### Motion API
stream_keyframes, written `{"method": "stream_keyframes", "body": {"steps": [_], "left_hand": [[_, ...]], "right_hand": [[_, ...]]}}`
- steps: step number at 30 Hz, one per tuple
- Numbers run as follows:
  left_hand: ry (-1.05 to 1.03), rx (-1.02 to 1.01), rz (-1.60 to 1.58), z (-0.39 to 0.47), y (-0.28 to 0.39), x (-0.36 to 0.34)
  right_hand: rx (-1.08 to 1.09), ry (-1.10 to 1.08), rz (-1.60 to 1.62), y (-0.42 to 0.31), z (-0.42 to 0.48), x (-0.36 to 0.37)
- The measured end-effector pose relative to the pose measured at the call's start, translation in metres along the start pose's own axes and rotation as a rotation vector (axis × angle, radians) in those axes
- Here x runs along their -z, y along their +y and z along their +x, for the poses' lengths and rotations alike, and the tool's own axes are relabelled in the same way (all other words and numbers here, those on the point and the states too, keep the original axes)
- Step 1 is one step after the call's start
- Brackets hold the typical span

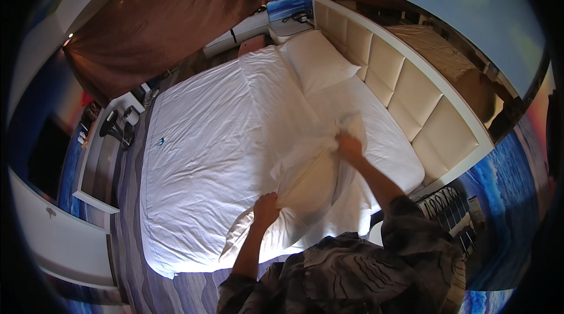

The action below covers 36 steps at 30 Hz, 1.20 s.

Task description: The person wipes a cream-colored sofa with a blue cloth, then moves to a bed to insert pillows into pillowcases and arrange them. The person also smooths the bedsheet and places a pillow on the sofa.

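My left hand [266, 211] is closed on one part of a white cloth [310, 177] above the near side of the bed. Farther right, toward the headboard, my right hand [349, 147] grips another part of it. The cloth hangs between my hands and is blurred by motion. Whether it is a pillowcase or some other piece of bedding I cannot tell. Beneath it a white duvet [198, 151] covers most of the bed, its upper part folded back. On the far side a white pillow [319, 60] lies against the headboard.
A cream padded headboard [398, 82] with a white frame borders the bed on the right. Beyond the far side are a nightstand [288, 30] and a brown curtain [176, 19]. A white desk [83, 173] with a dark stool [115, 128] stands past the foot.
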State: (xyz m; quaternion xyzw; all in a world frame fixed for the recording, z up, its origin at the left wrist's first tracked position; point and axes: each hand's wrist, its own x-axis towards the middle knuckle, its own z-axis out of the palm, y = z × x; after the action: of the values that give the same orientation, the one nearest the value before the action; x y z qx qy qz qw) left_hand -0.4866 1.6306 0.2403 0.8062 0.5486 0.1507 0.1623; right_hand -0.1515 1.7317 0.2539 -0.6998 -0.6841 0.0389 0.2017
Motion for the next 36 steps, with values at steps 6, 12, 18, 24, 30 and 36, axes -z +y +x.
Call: {"method": "stream_keyframes", "body": {"steps": [6,12,18,24,30,36], "left_hand": [[0.206,-0.286,-0.196,0.015,0.03,-0.086],[0.015,-0.182,0.141,0.067,0.093,-0.113],[0.057,-0.108,0.15,0.072,0.098,-0.119],[-0.185,-0.085,-0.187,0.082,0.095,-0.158],[-0.044,-0.066,-0.265,0.081,0.142,-0.123],[-0.007,-0.113,-0.448,0.043,0.151,-0.058]], "right_hand": [[-0.251,-0.186,0.274,-0.052,-0.069,-0.028],[-0.063,-0.119,0.178,-0.048,-0.09,-0.036],[-0.083,-0.038,0.002,-0.034,-0.103,-0.014],[-0.083,0.213,-0.409,0.023,-0.062,-0.04],[-0.281,0.044,-0.075,0.081,-0.008,-0.039],[-0.351,0.199,-0.259,0.116,0.045,0.001]]}}
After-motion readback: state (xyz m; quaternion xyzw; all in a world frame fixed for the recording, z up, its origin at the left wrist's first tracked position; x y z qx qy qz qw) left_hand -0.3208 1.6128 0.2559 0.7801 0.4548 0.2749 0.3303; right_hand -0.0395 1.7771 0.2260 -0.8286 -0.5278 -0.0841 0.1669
